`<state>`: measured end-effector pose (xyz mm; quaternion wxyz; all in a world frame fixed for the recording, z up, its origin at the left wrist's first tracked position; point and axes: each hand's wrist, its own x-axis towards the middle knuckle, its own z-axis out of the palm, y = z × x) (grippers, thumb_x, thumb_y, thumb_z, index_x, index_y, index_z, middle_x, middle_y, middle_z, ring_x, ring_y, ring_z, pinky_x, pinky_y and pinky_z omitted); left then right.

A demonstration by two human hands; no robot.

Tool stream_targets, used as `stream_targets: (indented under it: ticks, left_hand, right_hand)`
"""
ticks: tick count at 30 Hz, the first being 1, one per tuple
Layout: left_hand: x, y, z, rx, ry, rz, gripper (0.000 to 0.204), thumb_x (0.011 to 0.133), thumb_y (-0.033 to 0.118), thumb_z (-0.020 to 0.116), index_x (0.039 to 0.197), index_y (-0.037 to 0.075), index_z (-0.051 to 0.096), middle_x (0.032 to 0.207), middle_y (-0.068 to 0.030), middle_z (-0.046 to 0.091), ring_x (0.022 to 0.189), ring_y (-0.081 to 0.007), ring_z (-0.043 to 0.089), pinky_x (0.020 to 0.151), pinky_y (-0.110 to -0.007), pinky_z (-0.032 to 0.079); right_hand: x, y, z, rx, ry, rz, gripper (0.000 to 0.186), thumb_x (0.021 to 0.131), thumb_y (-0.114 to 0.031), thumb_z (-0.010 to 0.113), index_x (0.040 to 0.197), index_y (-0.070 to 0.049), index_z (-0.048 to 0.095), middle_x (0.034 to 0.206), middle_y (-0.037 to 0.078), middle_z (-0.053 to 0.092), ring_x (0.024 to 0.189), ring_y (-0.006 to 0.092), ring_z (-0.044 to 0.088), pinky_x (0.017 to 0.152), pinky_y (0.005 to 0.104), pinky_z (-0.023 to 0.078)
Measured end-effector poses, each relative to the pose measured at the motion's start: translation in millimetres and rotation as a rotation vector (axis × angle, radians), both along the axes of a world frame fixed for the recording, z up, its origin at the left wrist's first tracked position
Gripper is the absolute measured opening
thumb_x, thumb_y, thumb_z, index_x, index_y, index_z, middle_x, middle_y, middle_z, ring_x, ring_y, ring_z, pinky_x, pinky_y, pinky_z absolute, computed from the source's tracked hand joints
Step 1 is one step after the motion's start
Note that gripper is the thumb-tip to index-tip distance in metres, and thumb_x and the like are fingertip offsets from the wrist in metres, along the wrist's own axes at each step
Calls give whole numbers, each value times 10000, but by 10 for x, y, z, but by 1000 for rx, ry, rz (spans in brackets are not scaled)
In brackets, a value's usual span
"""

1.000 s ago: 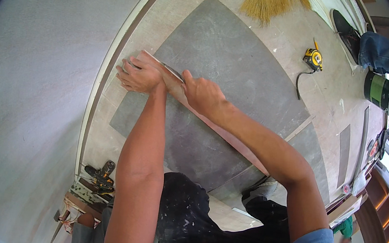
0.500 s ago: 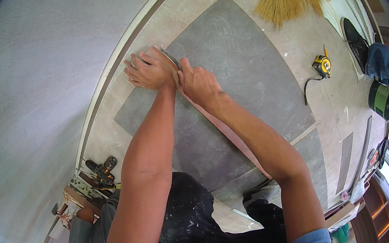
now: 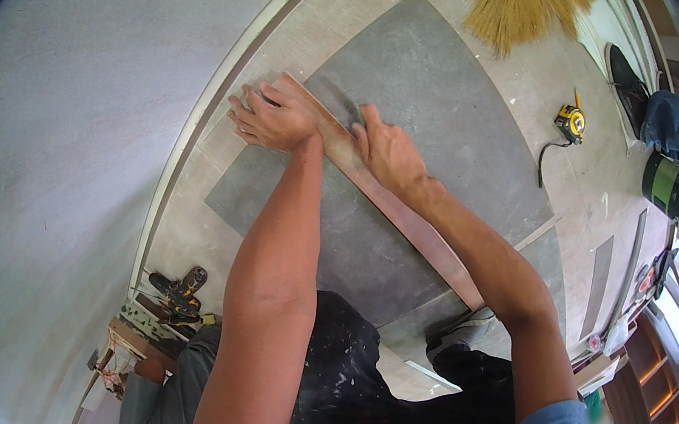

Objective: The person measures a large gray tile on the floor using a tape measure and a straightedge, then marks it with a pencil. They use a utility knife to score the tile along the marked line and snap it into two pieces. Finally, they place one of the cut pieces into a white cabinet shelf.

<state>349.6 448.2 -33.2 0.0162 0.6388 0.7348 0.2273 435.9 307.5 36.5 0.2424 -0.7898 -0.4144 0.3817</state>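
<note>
A long reddish-brown strip (image 3: 430, 241) lies diagonally over a large grey sheet (image 3: 450, 89) on the floor. My left hand (image 3: 278, 121) rests at the strip's far left end, fingers spread over its edge and the sheet beside it. On the strip's other side, my right hand (image 3: 394, 152) is closed round a slim dark tool (image 3: 341, 102). The tool is blurred, pointing up and left above the sheet; most of it is hidden in the fist. My shoe (image 3: 465, 330) is at the strip's near end.
A wall edge curves along the left. A yellow tape measure (image 3: 571, 122), a straw broom (image 3: 524, 13), and a green-black bucket (image 3: 667, 185) stand or lie to the right. Another person's shoe (image 3: 627, 78) is at upper right. A cordless drill (image 3: 191, 283) lies at lower left.
My right hand has moved right and slightly nearer, away from my left hand, baring more of the strip. My left hand stays at the strip's far end. The whole view has shifted slightly.
</note>
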Motion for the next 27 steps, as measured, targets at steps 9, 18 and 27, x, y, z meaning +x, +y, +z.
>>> stream_targets:
  ticks: [9, 18, 27]
  left_hand:
    - [-25, -12, -26, 39, 6, 1, 454, 1034, 417, 443, 1265, 79, 639, 1424, -199, 513, 1365, -374, 431, 1116, -553, 301]
    - [-10, -9, -70, 68, 8, 3, 446, 1015, 421, 455, 1226, 91, 670, 1392, -185, 534, 1318, -345, 471, 1096, -543, 313]
    - [-60, -6, -57, 34, 40, 26, 442, 1032, 401, 435, 1229, 86, 674, 1382, -176, 541, 1309, -340, 493, 1082, -526, 348]
  right_hand:
    - [-7, 242, 62, -55, 39, 96, 309, 1039, -282, 440, 1184, -9, 426, 749, 279, 661, 751, 484, 663, 686, 577, 525]
    - [-5, 304, 148, -74, -190, 240, 284, 1031, -263, 475, 1157, -12, 428, 719, 224, 670, 689, 430, 683, 620, 502, 558]
    - [-121, -1233, 270, -326, -137, 244, 315, 966, -189, 559, 1197, -20, 426, 798, 180, 700, 766, 348, 729, 640, 414, 597]
